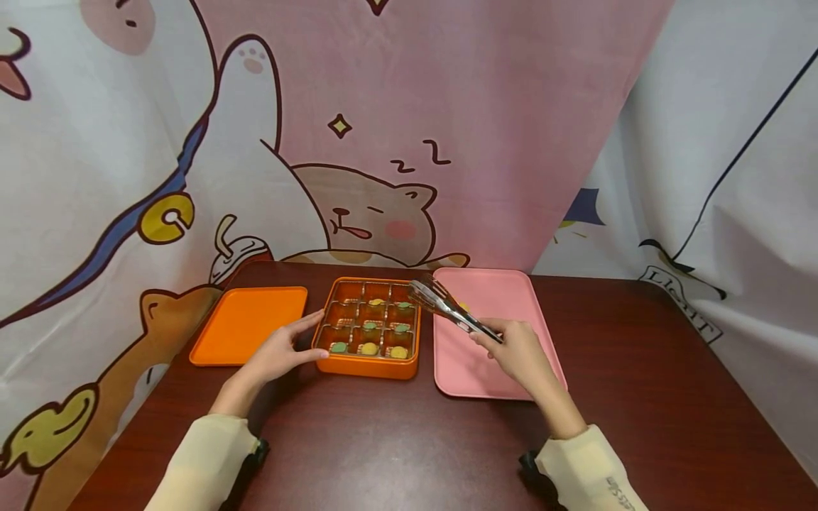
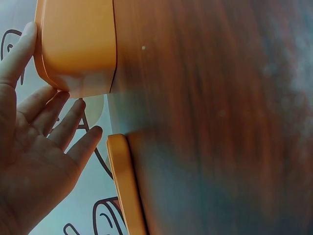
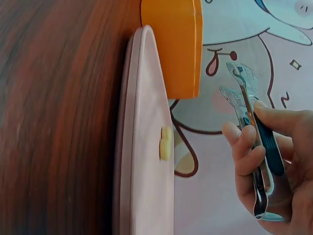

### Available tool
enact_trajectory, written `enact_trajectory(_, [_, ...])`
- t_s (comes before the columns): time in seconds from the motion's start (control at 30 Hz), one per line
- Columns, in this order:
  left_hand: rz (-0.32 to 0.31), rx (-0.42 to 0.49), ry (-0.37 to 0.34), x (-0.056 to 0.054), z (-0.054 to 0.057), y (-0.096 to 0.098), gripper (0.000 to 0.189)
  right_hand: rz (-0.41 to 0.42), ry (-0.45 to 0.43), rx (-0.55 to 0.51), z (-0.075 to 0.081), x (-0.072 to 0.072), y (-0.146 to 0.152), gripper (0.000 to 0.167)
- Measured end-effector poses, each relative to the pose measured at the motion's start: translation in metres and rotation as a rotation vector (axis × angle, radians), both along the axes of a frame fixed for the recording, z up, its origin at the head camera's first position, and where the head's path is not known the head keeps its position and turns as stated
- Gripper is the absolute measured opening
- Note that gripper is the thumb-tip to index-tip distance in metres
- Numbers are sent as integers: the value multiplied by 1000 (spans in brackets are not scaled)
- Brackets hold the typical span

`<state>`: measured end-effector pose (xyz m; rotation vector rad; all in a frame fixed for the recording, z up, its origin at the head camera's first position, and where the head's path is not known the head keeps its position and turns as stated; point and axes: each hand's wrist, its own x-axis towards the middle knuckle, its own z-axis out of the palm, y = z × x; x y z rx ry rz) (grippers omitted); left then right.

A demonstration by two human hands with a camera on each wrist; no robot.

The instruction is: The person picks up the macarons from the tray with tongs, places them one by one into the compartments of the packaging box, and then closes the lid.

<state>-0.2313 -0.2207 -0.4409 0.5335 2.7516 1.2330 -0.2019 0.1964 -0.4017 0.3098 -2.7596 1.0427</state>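
An orange box (image 1: 366, 366) with a clear divided insert stands mid-table; green and yellow pieces lie in several compartments. My left hand (image 1: 283, 353) rests against its left side, fingers extended and thumb at the front left corner; the left wrist view shows the fingertips at the box wall (image 2: 80, 49). With my right hand (image 1: 519, 353) I grip metal tongs (image 1: 451, 307) with dark handles, their tips over the box's back right edge. In the right wrist view the tong arms are apart, and I see nothing between them. A yellow piece (image 3: 166, 143) lies on the pink tray (image 1: 469, 376).
The pink tray stands just right of the box, below the right hand. An orange lid (image 1: 255, 323) lies flat to the left of the box. Behind the dark wooden table (image 1: 383, 447) hangs a printed cloth (image 1: 498, 142).
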Motion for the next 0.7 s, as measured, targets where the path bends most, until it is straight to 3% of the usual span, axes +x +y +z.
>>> enact_trajectory(0.33, [-9,-10,14,1,0,0,79,-64,11,42,-5,-4,29,29])
enact_trajectory(0.7, [-11,-8,8,1,0,-1,81,-140,-48,80,-14,-7,46,37])
